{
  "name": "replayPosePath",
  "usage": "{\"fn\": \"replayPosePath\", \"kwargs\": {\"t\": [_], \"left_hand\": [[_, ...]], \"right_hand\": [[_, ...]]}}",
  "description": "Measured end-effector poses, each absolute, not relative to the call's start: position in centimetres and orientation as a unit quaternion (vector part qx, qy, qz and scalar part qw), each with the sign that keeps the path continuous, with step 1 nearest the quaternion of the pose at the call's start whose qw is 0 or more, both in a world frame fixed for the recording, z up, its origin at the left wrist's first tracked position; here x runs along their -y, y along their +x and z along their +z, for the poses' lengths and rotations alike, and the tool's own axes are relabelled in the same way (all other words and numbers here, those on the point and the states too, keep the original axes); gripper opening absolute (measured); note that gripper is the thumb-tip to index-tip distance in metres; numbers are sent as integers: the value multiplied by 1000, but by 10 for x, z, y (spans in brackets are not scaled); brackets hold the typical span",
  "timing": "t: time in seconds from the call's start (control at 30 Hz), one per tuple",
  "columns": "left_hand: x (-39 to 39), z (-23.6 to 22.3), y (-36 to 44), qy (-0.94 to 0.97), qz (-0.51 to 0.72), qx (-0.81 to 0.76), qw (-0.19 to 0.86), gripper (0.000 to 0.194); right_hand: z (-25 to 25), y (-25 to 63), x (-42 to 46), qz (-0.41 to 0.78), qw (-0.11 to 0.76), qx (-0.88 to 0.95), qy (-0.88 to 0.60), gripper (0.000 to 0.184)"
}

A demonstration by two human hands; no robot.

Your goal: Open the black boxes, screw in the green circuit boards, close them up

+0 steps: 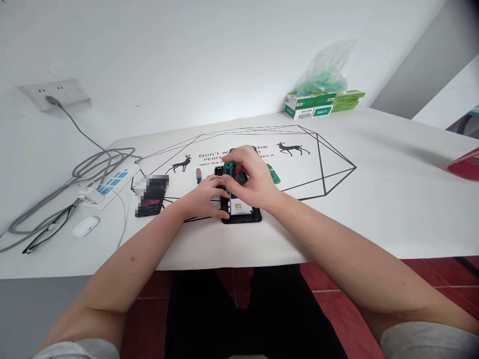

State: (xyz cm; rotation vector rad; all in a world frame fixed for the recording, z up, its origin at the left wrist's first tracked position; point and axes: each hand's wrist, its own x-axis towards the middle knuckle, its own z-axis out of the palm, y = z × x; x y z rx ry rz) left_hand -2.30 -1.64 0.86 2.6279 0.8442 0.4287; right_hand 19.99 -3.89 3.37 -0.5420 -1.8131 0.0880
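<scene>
A black rectangular device casing [242,219] lies on the table in front of me, with a white part bearing a small gold square [239,206] inside it. My right hand [252,174] is closed around the green-and-black handle of a screwdriver [229,170], held upright over the casing; its shaft points down into the casing, and the tip is too small to make out. My left hand [205,197] grips the casing's left side, thumb at the lower edge and fingers reaching near the screwdriver shaft. Part of the casing is hidden under both hands.
A green circuit board [274,174] lies right of the casing, a small screwdriver [198,175] left of it. Further left are a phone [152,196], a power strip [119,184] with cables, glasses [48,230] and a white earbud case [86,226]. Green boxes [310,101] stand by the wall.
</scene>
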Motion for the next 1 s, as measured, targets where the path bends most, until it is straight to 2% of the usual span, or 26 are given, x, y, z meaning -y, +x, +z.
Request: {"fn": "replayPosePath", "kwargs": {"t": [1.0], "left_hand": [[14, 6, -24, 923, 162, -291, 195, 49]], "right_hand": [[31, 200, 37, 40, 579, 783, -223, 28]]}}
